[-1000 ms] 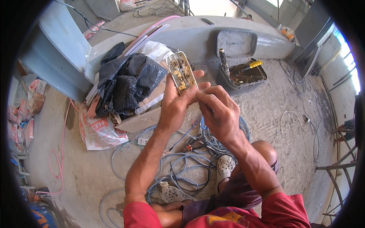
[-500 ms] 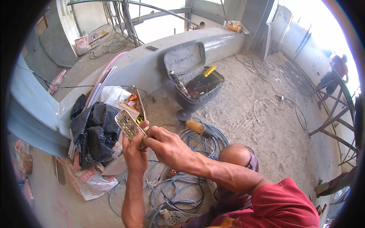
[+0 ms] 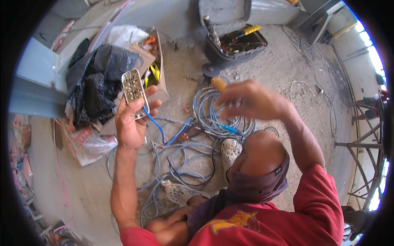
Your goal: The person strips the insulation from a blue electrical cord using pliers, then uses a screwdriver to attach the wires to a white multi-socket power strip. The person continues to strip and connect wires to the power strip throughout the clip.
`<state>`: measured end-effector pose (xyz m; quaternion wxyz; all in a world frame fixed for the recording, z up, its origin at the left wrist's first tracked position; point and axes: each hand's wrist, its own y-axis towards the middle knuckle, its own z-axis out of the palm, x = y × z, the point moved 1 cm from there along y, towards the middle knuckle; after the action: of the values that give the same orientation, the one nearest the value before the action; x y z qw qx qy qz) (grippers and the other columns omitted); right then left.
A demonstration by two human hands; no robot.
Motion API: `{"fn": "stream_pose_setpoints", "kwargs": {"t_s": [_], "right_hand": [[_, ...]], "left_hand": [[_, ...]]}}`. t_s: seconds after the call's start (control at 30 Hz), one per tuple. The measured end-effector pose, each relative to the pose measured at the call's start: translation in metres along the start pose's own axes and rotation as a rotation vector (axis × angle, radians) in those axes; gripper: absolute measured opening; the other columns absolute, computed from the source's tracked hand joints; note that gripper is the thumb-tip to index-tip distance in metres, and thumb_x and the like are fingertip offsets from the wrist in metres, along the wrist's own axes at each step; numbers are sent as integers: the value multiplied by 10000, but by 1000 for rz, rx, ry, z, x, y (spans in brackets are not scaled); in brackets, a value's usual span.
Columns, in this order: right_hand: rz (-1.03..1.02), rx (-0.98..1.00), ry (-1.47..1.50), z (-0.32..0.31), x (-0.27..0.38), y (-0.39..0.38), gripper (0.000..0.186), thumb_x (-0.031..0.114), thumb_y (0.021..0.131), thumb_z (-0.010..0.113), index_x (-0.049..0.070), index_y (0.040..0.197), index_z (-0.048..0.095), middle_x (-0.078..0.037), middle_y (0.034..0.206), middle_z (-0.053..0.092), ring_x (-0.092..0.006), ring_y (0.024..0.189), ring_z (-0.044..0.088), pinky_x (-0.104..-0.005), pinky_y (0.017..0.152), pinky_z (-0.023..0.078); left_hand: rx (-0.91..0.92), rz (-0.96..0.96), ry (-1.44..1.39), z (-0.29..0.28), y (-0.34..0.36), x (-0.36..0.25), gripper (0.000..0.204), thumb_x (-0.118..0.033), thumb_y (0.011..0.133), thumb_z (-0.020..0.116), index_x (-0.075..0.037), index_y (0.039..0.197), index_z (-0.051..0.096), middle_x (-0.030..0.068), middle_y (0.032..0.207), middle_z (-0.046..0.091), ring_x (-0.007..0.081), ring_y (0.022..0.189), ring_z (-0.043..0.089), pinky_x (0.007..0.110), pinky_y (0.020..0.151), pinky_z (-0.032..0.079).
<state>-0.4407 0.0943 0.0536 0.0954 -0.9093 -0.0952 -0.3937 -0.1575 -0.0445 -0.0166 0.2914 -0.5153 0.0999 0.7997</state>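
Observation:
My left hand [image 3: 132,123] is closed round a white extension socket [image 3: 133,87]. Its uncovered side faces up, showing several brass-coloured contacts and screws, with my thumb on its lower end. A blue wire [image 3: 161,130] runs from that lower end and loops above the floor. My right hand [image 3: 246,98] is raised well to the right, smeared by motion, so I cannot make out its fingers or anything in them. Beyond it, partly hidden by its fingers, lies an angle grinder with a yellow body [image 3: 218,83] and a dark disc [image 3: 210,70].
Coiled grey-blue cable [image 3: 201,102] spreads over the floor before my knees. A black toolbox [image 3: 236,57] with raised lid holds a yellow-handled tool [image 3: 251,29]. Black plastic [image 3: 96,69] covers a cardboard box [image 3: 163,78] at left. Metal framework [image 3: 361,144] stands at far right.
My right hand has left the socket and swung to the right. My left hand still holds the socket, now more upright, and the blue wire has come into sight. The view has tilted down.

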Motion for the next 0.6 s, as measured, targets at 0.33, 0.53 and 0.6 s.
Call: {"fn": "stream_pose_setpoints", "kwargs": {"t_s": [0.33, 0.53, 0.6], "right_hand": [[359, 168, -235, 198, -279, -114, 466, 245, 779, 779, 92, 1188, 617, -169, 1066, 620, -405, 1007, 607, -479, 863, 503], [393, -79, -83, 218, -266, -123, 423, 77, 830, 698, 35, 1229, 566, -190, 1143, 578, -401, 1001, 614, -449, 835, 500], [345, -121, -66, 183, -233, -101, 379, 81, 832, 696, 24, 1191, 591, -187, 1078, 582, -405, 982, 606, -446, 825, 498]], "left_hand": [[-156, -117, 105, -42, -52, 28, 571, -160, 916, 599, -39, 1436, 395, 179, 1362, 566, 220, 931, 701, 293, 751, 583], [-37, 188, 236, -22, -45, 13, 631, -107, 960, 554, -67, 1503, 236, 196, 1369, 537, 221, 969, 694, 321, 794, 565], [-60, 278, 299, -18, -47, 4, 637, -73, 960, 542, -58, 1506, 215, 195, 1370, 535, 224, 965, 694, 317, 790, 568]]}}
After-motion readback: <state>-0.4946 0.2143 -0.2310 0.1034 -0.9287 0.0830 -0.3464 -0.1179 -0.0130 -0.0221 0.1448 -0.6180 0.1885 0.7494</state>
